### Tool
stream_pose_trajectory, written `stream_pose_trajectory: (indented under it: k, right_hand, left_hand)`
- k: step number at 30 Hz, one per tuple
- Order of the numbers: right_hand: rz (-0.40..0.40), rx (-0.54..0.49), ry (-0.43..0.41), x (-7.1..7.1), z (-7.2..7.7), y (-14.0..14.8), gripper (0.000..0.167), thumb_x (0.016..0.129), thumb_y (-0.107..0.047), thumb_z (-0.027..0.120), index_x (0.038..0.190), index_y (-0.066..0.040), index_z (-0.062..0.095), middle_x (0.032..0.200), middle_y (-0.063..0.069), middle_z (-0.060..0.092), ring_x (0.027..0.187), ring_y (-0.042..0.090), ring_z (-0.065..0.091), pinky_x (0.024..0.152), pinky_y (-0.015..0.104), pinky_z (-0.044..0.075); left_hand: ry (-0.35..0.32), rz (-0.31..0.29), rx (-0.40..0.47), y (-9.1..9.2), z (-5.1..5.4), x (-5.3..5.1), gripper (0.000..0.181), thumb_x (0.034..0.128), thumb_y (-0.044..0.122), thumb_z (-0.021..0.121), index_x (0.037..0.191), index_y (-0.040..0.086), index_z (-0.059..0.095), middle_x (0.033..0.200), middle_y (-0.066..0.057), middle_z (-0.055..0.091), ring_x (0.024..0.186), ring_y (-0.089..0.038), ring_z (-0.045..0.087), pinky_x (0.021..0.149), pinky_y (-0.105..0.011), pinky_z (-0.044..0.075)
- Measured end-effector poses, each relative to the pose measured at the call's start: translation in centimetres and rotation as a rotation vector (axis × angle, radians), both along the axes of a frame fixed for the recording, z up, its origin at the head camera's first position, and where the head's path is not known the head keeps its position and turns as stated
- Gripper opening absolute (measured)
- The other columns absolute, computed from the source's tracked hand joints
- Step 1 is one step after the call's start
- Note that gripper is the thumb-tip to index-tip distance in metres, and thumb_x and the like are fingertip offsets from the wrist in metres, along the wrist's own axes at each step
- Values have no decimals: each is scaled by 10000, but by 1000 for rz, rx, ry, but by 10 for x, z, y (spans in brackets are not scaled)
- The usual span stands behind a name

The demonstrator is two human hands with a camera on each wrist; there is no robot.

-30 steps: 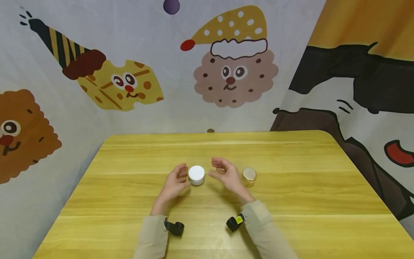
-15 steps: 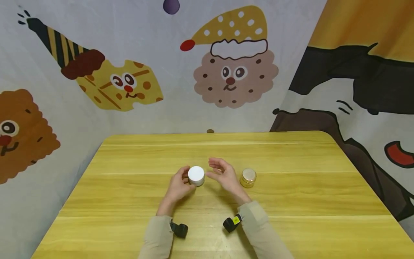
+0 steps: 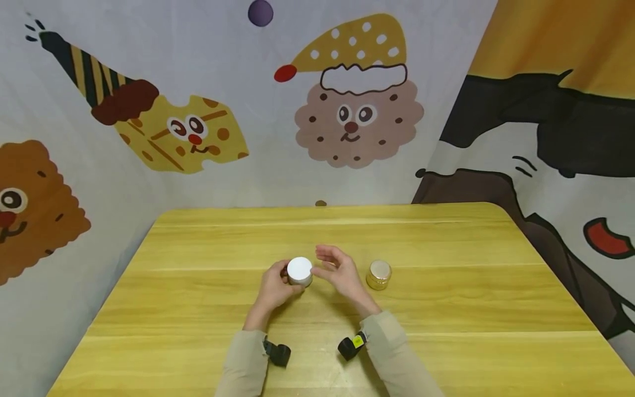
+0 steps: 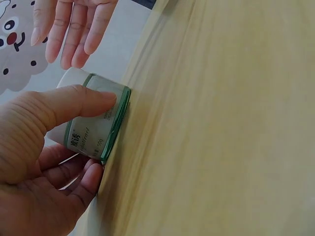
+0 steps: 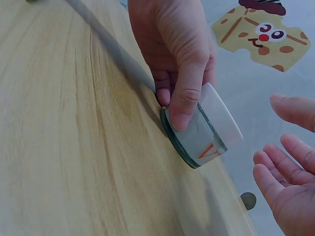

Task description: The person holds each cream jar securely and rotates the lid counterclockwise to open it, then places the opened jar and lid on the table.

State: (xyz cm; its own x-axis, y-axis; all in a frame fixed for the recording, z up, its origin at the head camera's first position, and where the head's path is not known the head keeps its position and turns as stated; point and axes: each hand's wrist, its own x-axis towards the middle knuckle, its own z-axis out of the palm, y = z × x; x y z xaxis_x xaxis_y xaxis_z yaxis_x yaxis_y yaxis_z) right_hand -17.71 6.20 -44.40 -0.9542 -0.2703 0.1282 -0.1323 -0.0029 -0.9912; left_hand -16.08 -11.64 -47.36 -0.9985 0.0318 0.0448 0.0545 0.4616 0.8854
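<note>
A small white-lidded cream jar point(image 3: 300, 267) with a clear body and green bands is at mid-table in the head view. My left hand point(image 3: 273, 288) grips its side, thumb on the near face and fingers behind, as the left wrist view shows on the jar point(image 4: 86, 132). Its base lies at or very close to the tabletop. Dark lettering and "50g" show on that side; an orange mark shows on the jar point(image 5: 199, 135) in the right wrist view. My right hand point(image 3: 342, 274) hovers just right of the lid, fingers extended and apart, holding nothing.
To the right of my right hand stands a gold-lidded jar point(image 3: 379, 274) on the wooden table point(image 3: 471, 298). Behind the table's far edge hangs a cloth point(image 3: 268, 182) printed with cartoon biscuits and cheese. Each wrist carries a small black camera point(image 3: 280, 354).
My left hand has moved right from beside the white-lidded jar and taken hold of it. The right hand has come slightly left, closer to the lid. The gold-lidded jar stays put.
</note>
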Motion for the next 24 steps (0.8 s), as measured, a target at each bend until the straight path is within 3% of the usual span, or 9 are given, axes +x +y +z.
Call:
stream_pose_trajectory:
  k: [7, 15, 24]
  right_hand:
    - [2, 7, -6, 7, 15, -1, 466, 779, 123, 656, 1215, 144, 492, 1222, 308, 510, 1138, 461, 470, 1008, 522, 378]
    - [-18, 22, 18, 0, -2, 2, 488, 782, 65, 693, 1234, 94, 510, 1250, 275, 509, 1143, 380, 498, 1017, 444, 395]
    - [-24, -1, 51, 2, 5, 9, 504, 761, 79, 704, 1228, 81, 517, 1254, 244, 517, 1162, 380, 487, 1025, 414, 391]
  left_hand:
    - [33, 17, -57, -2, 0, -2, 556, 585, 20, 841, 1076, -75, 598, 924, -150, 627, 829, -239, 575, 721, -353, 515]
    - [19, 13, -35, 0, 4, -1, 554, 595, 35, 841, 1085, -56, 599, 924, -142, 629, 821, -240, 588, 720, -350, 521]
    - [52, -30, 1, 6, 18, 1, 542, 609, 36, 838, 1089, -11, 590, 940, -117, 603, 788, -208, 580, 671, -276, 529]
